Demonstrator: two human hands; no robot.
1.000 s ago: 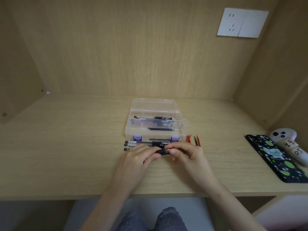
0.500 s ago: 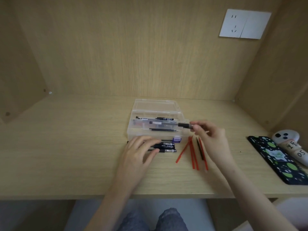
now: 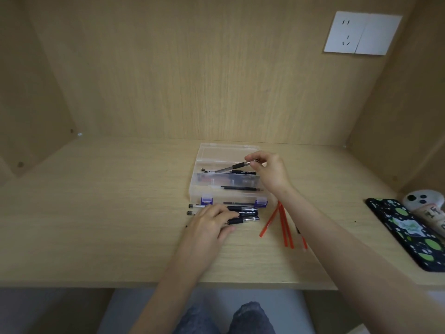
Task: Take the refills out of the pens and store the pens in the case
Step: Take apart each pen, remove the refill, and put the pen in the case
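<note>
Left hand (image 3: 212,220) lies at six o'clock of the clear case (image 3: 195,186), fingers nearly straight and laid flat over the loose pens (image 3: 248,214) on the desk (image 3: 120,213), pinning them rather than gripping any one.

At about one o'clock, over the case's far compartment, the right hand (image 3: 269,172) pinches a pen (image 3: 234,166) by its back end. The pen is tilted, with its tip down toward a stored pen (image 3: 243,173) lying inside.

Red refills (image 3: 281,222) lie fanned at four o'clock of the case, partly under the right forearm. A patterned phone (image 3: 409,235) sits well apart at three o'clock.

Let go at this slant, the pen could bounce or come to rest across the divider and stop the lid closing. The right forearm, drawn back low, might sweep the refills toward the desk edge. A careless lift of the left hand could set the round pens rolling.
</note>
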